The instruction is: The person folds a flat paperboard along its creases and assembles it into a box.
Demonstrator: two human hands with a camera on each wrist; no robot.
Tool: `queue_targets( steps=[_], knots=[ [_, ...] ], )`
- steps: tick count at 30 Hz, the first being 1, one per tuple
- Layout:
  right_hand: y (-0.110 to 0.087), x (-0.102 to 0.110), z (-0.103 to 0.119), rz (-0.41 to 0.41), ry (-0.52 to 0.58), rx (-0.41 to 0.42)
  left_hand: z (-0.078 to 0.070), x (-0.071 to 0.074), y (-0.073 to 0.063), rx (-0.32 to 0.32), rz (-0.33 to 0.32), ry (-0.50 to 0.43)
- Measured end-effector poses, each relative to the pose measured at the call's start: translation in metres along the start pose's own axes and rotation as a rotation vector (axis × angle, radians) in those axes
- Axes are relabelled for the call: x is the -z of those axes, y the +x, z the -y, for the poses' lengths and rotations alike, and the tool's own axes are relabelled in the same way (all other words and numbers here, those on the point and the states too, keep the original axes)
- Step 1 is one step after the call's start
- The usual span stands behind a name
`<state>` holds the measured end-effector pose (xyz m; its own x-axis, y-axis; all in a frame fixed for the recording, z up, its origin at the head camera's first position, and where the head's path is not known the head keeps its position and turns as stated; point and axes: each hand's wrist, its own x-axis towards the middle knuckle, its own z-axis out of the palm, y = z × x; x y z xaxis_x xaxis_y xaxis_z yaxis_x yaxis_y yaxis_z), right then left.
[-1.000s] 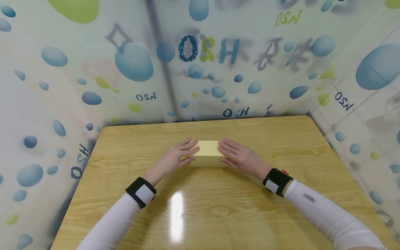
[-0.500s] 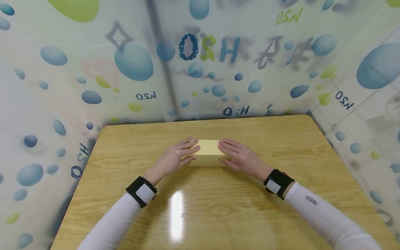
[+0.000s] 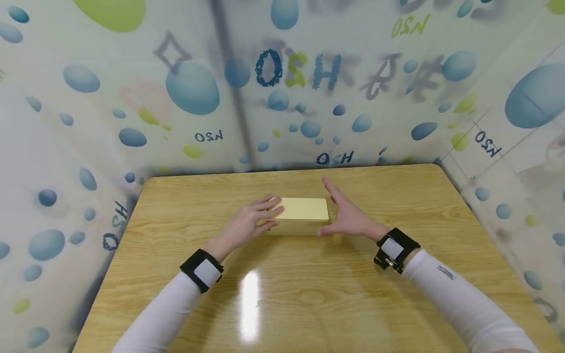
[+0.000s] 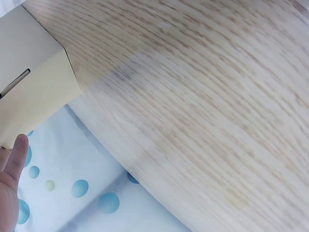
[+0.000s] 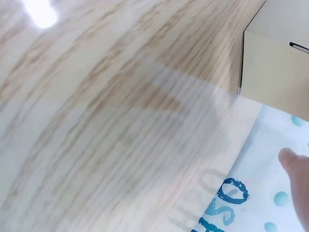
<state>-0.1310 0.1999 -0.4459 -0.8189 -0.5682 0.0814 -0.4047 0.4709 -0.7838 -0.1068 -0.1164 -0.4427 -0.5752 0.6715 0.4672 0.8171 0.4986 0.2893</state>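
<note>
A pale yellow rectangular box [image 3: 305, 209], its top closed, lies lengthwise near the middle of the table. My left hand [image 3: 243, 223] rests on its left end, fairly straight fingers over the top and thumb by the front face; it hides that corner. Off the right end, my right hand [image 3: 351, 215] is spread wide, forefinger and thumb apart, the thumb tip near the front right corner. Both wrist views show the box [image 4: 41, 92] with a dark narrow slot in an end. A thumb [image 5: 294, 169] sits below the box in the right wrist view.
The wooden table [image 3: 300, 299] carries a bright light reflection in front of the box. A wall covering [image 3: 282, 122] with blue and green spots and lettering stands behind the table and along its sides. Each wrist wears a black strap [image 3: 202, 270].
My right hand has lifted off the box's right end and spread open, uncovering that end. The left hand stays in place on the box.
</note>
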Motion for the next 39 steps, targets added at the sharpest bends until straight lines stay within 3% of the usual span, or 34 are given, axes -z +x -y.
queue_targets(
  steps=[7, 12, 18, 22, 29, 34, 39],
  knots=[
    [0.004, -0.003, 0.001, 0.083, -0.015, -0.022, -0.001, -0.001, 0.002, 0.002, -0.004, -0.002],
    [0.007, -0.005, 0.000, 0.072, 0.070, -0.017, -0.002, -0.002, 0.003, 0.002, -0.002, 0.000],
    [0.009, -0.005, 0.000, 0.054, 0.031, -0.021, -0.004, -0.001, 0.004, 0.035, -0.008, -0.033],
    [0.010, -0.005, -0.002, 0.059, 0.019, -0.030, -0.005, 0.002, 0.004, 0.133, 0.039, -0.097],
    [0.010, -0.008, -0.004, 0.069, 0.027, -0.035, 0.003, 0.006, 0.005, 0.384, 0.213, -0.248],
    [0.010, -0.007, -0.001, 0.068, 0.039, -0.032, 0.014, 0.006, 0.010, 0.437, 0.213, -0.440],
    [0.010, -0.007, 0.000, 0.067, 0.035, -0.042, 0.020, 0.007, 0.017, 0.456, 0.238, -0.456]
  ],
)
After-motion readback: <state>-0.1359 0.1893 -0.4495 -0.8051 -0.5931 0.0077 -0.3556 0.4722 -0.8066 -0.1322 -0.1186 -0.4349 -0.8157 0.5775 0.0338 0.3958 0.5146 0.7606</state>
